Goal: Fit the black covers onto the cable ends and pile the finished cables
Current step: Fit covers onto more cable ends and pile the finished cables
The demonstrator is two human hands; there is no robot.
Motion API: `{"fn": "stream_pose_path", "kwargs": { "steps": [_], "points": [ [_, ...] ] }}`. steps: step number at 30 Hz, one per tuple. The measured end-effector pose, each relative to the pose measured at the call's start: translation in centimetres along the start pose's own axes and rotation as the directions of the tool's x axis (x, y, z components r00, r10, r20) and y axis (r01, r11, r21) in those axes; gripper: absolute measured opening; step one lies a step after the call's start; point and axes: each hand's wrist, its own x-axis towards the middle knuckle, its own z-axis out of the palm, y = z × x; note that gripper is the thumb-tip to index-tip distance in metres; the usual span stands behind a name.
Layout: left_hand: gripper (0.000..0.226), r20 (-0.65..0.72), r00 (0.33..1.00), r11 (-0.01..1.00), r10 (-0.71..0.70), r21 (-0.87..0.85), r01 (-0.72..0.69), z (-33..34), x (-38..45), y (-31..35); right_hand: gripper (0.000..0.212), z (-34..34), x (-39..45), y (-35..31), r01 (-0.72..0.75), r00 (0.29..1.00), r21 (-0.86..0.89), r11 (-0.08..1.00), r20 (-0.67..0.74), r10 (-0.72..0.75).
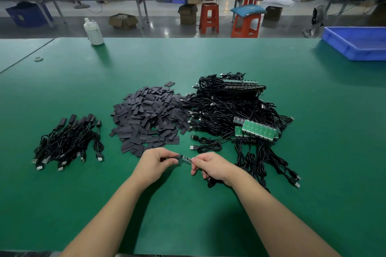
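Observation:
My left hand (pixel 155 161) pinches a black cover (pixel 175 157) at the middle of the green table. My right hand (pixel 211 166) pinches a cable end, a small green circuit board (pixel 186 159), whose tip meets the cover's mouth. The cable's black cord hangs bunched under my right palm. A heap of loose black covers (pixel 149 118) lies just beyond my hands. To its right is a tangle of black cables with bare green boards (pixel 240 115). At the left lies a pile of covered cables (pixel 70 142).
A white bottle (pixel 94 32) stands at the table's far edge on the left. A blue plastic tray (pixel 357 43) sits at the far right corner. A small ring-like bit (pixel 38 59) lies at far left. Stools, boxes and benches stand beyond the table.

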Motion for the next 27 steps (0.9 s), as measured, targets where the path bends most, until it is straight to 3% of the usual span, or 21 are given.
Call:
{"fn": "stream_pose_path", "kwargs": {
  "steps": [9, 18, 23, 27],
  "points": [
    [0.025, 0.056, 0.998, 0.994, 0.039, 0.102, -0.045, -0.4, 0.1, 0.5, 0.032, -0.1, 0.3, 0.3, 0.001, 1.0, -0.026, 1.0, 0.009, -0.001],
    [0.028, 0.213, 0.96, 0.883, 0.181, 0.395, -0.254, -1.1, 0.5, 1.6, 0.03, -0.1, 0.2, 0.4, 0.015, 1.0, -0.098, 0.995, 0.021, -0.013],
    [0.028, 0.211, 0.959, 0.887, 0.191, 0.381, -0.26, -1.1, 0.6, 1.8, 0.03, -0.4, 0.2, 0.4, 0.018, 0.999, -0.1, 0.995, 0.048, -0.014],
    [0.025, 0.157, 0.979, 0.952, 0.132, 0.254, -0.169, -1.3, 0.6, 1.7, 0.029, -0.4, 0.3, 0.4, 0.025, 0.998, -0.103, 0.994, 0.061, -0.019]
  ]
}}
